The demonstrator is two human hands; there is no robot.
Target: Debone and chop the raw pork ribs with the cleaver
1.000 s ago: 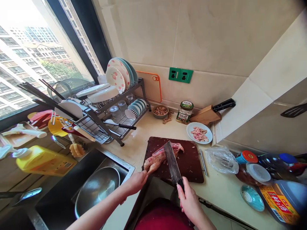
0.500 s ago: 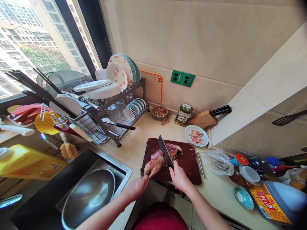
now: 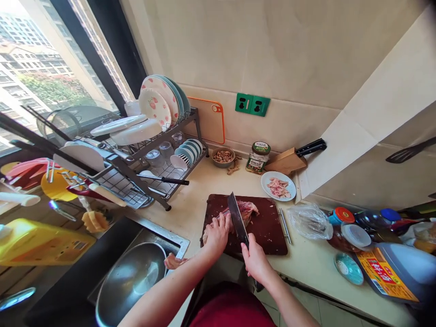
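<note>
My right hand (image 3: 255, 259) is closed around the handle of a dark-bladed cleaver (image 3: 238, 220). Its long blade lies across a skinned-looking piece of raw poultry (image 3: 250, 209) on the brown cutting board (image 3: 267, 234). Over the near left part of the meat, my left hand (image 3: 218, 231) presses down with bent fingers, just left of the blade, hiding much of that part. How deep the blade sits in the meat, I cannot tell. A pinkish raw meat piece (image 3: 174, 261) shows beside my left forearm, at the wok's edge.
Left of the board are a metal wok (image 3: 131, 284) in the sink and a dish rack (image 3: 163, 181). Behind stand a bowl of peanut-like pieces (image 3: 223, 157), a jar (image 3: 258, 157), a knife block (image 3: 288, 162) and a plate of raw meat (image 3: 278, 186). Bottles and a plastic bag (image 3: 309, 221) line the right.
My left hand has shifted from the poultry's near end up onto its top, beside the blade. The cleaver stays across the meat, slightly more upright in view. The meat piece by the wok now shows.
</note>
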